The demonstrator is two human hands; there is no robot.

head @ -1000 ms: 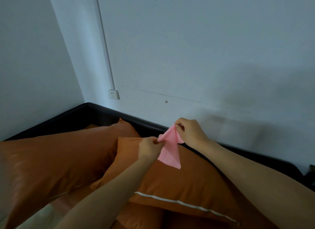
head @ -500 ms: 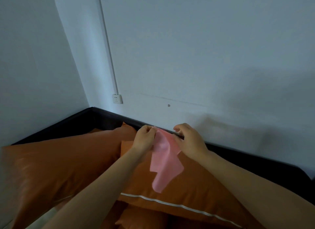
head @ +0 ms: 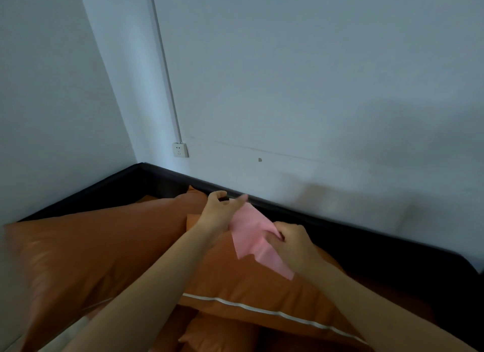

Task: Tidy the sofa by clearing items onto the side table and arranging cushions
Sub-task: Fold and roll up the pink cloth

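Partway done: both hands hold a pink cloth [head: 251, 236] above orange cushions [head: 104, 246].
Left hand [head: 217, 212] and right hand [head: 290, 243] pinch it; the side table is unseen, so clearing seemingly remains.

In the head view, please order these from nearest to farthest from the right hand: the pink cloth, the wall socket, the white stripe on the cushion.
From the right hand:
1. Pink cloth, pinched in this hand's grip, just to its left.
2. White stripe, below the hand, along the front cushion's edge.
3. Wall socket, up on the wall to the left, near the corner.
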